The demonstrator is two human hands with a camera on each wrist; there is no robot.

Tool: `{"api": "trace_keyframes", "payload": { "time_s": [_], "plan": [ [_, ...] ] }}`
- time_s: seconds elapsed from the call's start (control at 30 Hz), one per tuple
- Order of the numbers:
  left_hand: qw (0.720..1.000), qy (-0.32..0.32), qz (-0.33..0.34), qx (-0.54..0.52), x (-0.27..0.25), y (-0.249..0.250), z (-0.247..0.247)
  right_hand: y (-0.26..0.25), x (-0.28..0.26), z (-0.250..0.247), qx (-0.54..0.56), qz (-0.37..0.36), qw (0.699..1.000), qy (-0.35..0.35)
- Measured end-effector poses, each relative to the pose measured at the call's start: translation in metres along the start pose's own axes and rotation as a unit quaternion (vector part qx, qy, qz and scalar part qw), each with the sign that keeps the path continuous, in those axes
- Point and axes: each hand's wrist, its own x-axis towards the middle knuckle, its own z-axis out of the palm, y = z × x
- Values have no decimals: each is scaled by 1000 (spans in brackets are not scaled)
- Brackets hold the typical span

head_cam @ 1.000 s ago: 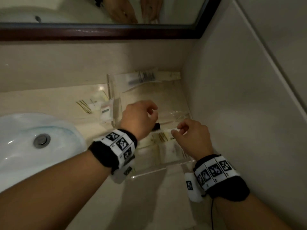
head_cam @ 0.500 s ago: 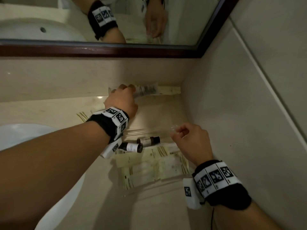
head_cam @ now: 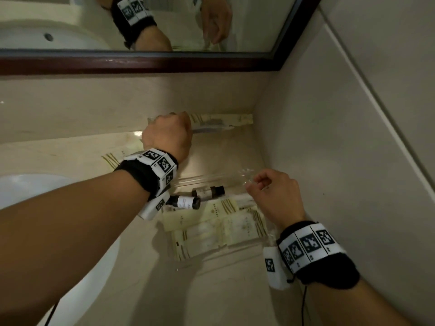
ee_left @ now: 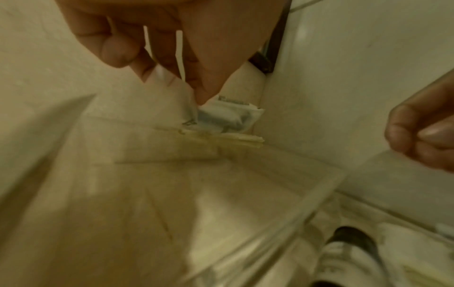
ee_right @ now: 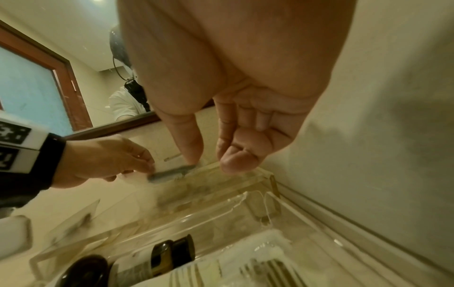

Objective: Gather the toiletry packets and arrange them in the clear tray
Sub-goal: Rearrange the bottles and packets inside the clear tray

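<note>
My left hand (head_cam: 173,131) reaches to the back wall and pinches a grey-white toiletry packet (head_cam: 211,125) by its left end; the left wrist view shows the fingers (ee_left: 117,50) closed on this packet (ee_left: 228,118). A cream packet (ee_left: 221,138) lies just under it. My right hand (head_cam: 255,182) pinches the far right corner of the clear tray (head_cam: 211,178). The right wrist view shows that hand's thumb and fingertip (ee_right: 236,161) at the tray's rim (ee_right: 245,172). Several cream packets (head_cam: 211,227) and two small dark bottles (head_cam: 208,191) lie in the tray.
Another cream packet (head_cam: 111,158) lies on the counter left of the tray. A white sink (head_cam: 35,191) is at the left. The side wall (head_cam: 329,161) stands close on the right, and a framed mirror (head_cam: 141,62) hangs above the back wall.
My left hand has left the tray, reached back to the wall and taken hold of the grey-white packet. The right hand has stayed at the tray's corner.
</note>
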Motion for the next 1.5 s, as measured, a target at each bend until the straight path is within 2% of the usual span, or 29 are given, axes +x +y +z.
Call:
{"api": "trace_keyframes", "payload": {
  "time_s": [0.1,0.2,0.33,0.47,0.63,0.73,0.87,1.1,1.23,1.33,1.43,1.5],
  "plan": [
    [998,36,17,-48,-15,7,-9,-3,-1,0,5,-5,1000,6],
    [991,36,51,-117,-29,11,-14,-3,-1,-1,18,-20,1000,17],
    [974,-3,74,-215,-48,6,-10,-3,-8,-5,110,-45,993,-9],
    [962,-50,84,-255,-72,10,-7,-2,-16,-7,203,-57,977,-37],
    [952,-92,55,-286,-99,12,-5,4,-27,-7,260,-75,962,-45],
    [946,-125,34,-297,-117,11,-2,10,-36,-4,264,-53,961,-61],
    [943,-178,21,-280,-141,11,15,28,-44,5,218,-22,974,-50],
    [961,-209,3,-182,-161,25,56,58,-49,14,52,33,998,-19],
    [963,-228,-15,-143,-159,29,70,59,-53,21,-79,59,994,-35],
    [965,-230,-22,-126,-155,30,75,56,-58,25,-149,61,987,-11],
    [971,-217,3,-100,-154,31,75,51,-63,27,-184,58,981,10],
    [975,-206,18,-77,-154,33,75,49,-64,27,-169,69,983,22]
  ]
}}
